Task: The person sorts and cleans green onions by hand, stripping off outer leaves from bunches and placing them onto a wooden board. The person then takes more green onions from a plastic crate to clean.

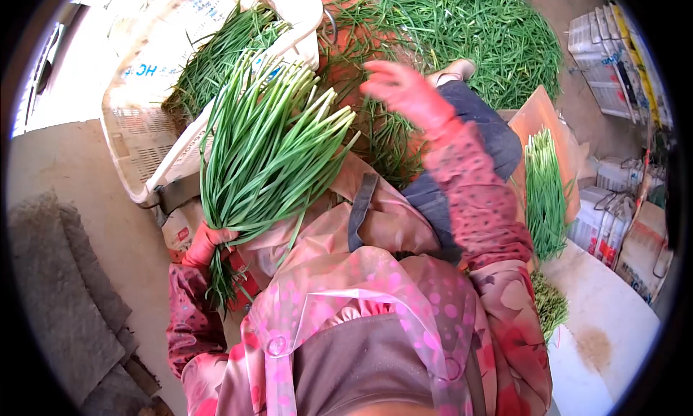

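Observation:
My left hand (pixel 204 244), in a red rubber glove, is closed round the leafy end of a thick bunch of garlic chives (pixel 271 156). The pale stem ends fan out upward, away from me, and a few leaf tips hang below the fist. My right hand (pixel 404 91), gloved the same way, is raised over my bent knee with fingers stretched out. Nothing shows in it, and motion blurs it a little. Beneath that hand, loose chives (pixel 393 138) lie on an orange-red surface.
A white plastic basket (pixel 115 149) with more chives (pixel 224 55) stands at upper left. A wide heap of chives (pixel 469 41) covers the floor ahead. To my right, a tidy bundle (pixel 545 192) rests on an orange-brown sheet (pixel 530 116). Wrapped stacks (pixel 603 62) stand at far right.

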The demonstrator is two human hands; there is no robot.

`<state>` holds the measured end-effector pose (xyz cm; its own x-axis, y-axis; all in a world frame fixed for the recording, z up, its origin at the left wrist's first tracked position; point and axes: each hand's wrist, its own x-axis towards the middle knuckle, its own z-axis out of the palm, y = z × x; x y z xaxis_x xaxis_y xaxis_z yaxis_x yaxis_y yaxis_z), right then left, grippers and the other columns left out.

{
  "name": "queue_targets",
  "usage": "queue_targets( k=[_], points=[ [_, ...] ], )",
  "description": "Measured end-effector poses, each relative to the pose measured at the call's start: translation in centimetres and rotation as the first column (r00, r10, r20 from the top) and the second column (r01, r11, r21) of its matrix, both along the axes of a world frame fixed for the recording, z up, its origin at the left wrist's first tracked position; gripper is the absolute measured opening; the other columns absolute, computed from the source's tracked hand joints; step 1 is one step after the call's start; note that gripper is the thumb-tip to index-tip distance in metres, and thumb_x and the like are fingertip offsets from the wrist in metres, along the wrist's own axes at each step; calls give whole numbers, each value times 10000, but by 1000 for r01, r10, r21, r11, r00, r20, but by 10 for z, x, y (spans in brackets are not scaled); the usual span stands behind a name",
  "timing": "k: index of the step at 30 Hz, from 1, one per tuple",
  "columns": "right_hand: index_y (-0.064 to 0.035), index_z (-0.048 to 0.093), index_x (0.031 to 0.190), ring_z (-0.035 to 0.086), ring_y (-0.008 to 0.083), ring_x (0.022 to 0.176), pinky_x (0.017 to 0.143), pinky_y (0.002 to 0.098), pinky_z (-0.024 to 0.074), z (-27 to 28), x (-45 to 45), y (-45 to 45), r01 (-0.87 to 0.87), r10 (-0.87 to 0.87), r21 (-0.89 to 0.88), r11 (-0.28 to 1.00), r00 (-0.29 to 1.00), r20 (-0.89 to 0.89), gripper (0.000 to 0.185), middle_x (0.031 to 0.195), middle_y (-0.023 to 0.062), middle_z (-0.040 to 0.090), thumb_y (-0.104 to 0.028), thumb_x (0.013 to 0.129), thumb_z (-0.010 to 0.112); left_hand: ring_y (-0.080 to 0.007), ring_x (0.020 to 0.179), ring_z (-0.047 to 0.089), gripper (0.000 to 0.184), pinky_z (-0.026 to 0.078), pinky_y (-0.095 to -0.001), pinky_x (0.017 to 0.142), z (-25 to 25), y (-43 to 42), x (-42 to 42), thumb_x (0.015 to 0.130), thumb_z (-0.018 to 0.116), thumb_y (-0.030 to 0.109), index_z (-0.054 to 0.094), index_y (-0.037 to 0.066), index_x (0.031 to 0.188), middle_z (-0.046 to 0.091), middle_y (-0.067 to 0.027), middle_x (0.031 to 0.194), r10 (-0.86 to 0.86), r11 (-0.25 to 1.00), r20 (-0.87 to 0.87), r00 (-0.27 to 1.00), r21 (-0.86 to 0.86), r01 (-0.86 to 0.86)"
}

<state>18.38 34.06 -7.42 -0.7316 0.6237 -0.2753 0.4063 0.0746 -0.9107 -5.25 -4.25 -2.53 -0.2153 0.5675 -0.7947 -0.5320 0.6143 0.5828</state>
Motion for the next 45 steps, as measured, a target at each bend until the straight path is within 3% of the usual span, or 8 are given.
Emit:
queue_targets(
  k=[12, 17, 21, 26, 30, 34, 38, 45],
  points=[
    [-89, 665, 917, 350, 23, 450, 377, 207, 245, -63, 62, -40, 374, -421, -708, 599, 899, 118, 187, 597, -78, 404, -263, 867, 621, -115, 527, 536, 348, 422, -252, 443, -20, -23, 19, 703, 722, 122, 599, 23, 1013, 617, -26, 746, 38, 998, 173, 984, -49, -30],
    [-66, 540, 1245, 646, 168, 846, 684, 307, 538, -38, 50, -47, 145, -174, -533, 834, 985, -5, 578, 1001, 92, 666, -490, 863, 630, -111, 541, 552, 311, 433, -241, 478, -13, -10, 16, 699, 714, 85, 631, 29, 993, 633, -19, 750, -53, 997, 67, 996, -47, 56],
    [-60, 629, 1087, 535, 94, 531, 435, 232, 397, -46, 27, -77, 38, 100, -469, 882, 959, 265, 407, 757, 2, 617, -357, 818, 701, -111, 547, 564, 203, 421, -231, 479, -1, -7, 21, 717, 711, 69, 665, 35, 913, 646, -24, 729, -48, 994, -18, 999, -98, 46],
    [-57, 645, 942, 487, 74, 477, 419, 231, 395, -61, 48, -5, 327, -319, -445, 834, 943, 97, 243, 672, -23, 562, -290, 875, 622, -109, 551, 560, 205, 416, -232, 486, 0, -6, 18, 732, 730, 90, 672, 34, 920, 655, -29, 741, -137, 980, -14, 990, -145, 134],
    [-43, 453, 1337, 537, 260, 1178, 911, 381, 501, 0, -14, 7, 10, -44, -474, 880, 997, -61, 576, 1350, 132, 506, -438, 927, 540, -109, 652, 585, 240, 446, -242, 559, 0, -1, 16, 748, 731, 96, 673, 24, 969, 668, -18, 826, -165, 980, 19, 986, -110, 166],
    [-28, 637, 1128, 634, 200, 903, 724, 314, 508, -26, -60, -29, -220, 191, -346, 912, 975, -115, 428, 1048, 114, 665, -299, 803, 700, -109, 658, 587, 232, 457, -252, 585, -2, -5, 16, 762, 726, 87, 680, 21, 980, 664, -15, 801, -174, 983, -41, 984, -57, 172],
    [-83, 698, 872, 482, 108, 547, 465, 264, 410, -49, -20, -12, 394, -327, -314, 864, 913, 245, 196, 721, -4, 575, -260, 823, 633, -101, 654, 579, 196, 453, -249, 584, -16, -16, 15, 762, 720, 73, 692, 14, 947, 664, -14, 799, -204, 976, 0, 979, -72, 204],
    [-46, 703, 818, 570, 112, 543, 537, 279, 463, 53, -40, -23, -80, 98, -99, 992, 978, 182, 385, 667, 33, 654, -419, 870, 622, -101, 728, 595, 234, 481, -261, 660, 2, 6, 13, 783, 730, 93, 683, 4, 994, 669, -12, 847, -291, 956, -6, 957, -47, 291]
  ],
)
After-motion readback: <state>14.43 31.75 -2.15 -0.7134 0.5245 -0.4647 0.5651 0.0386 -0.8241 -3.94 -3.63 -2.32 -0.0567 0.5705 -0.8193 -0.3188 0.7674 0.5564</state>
